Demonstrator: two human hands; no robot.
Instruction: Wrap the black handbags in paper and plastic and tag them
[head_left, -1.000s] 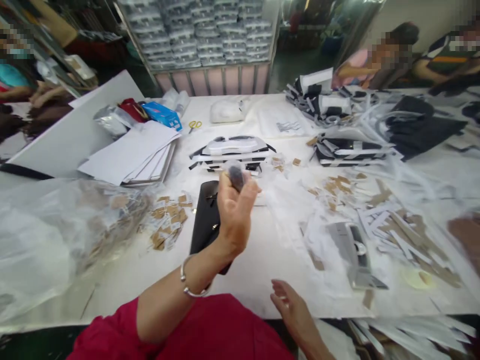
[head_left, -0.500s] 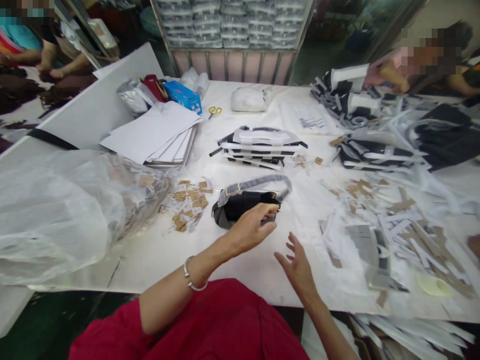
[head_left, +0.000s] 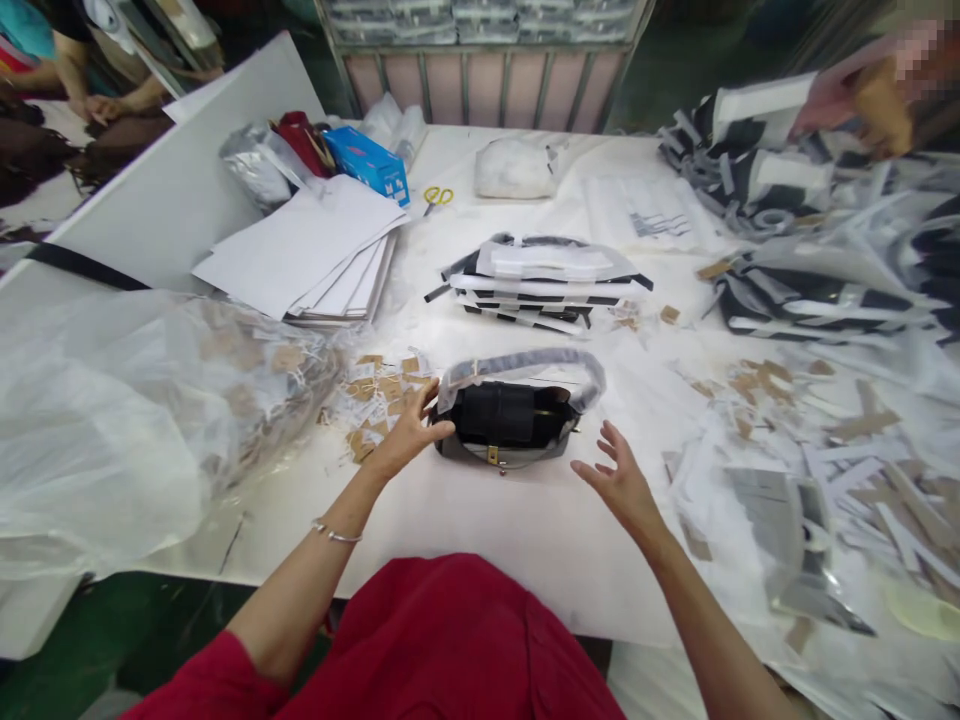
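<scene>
The black bag [head_left: 496,414] sits between my left hand [head_left: 409,432], at its end, gripping or not I cannot tell, and my right hand [head_left: 621,480], spread free just beside it.

Soft, even light brightens the broad white tabletop [head_left: 480,540] — shadows stay faint — while the dark green floor [head_left: 161,630] is dim. The crumpled translucent plastic bag [head_left: 97,430] gleams palely; detail darkens inside the open black handbag [head_left: 495,412]. Wide-angle stretching and blur smear the right edge; blocky pixels mask the upper right corner.

A workshop: black handbag [head_left: 499,414], loose tags [head_left: 389,386] on a worktable [head_left: 487,525] (racked packages [head_left: 484,24] behind).
</scene>
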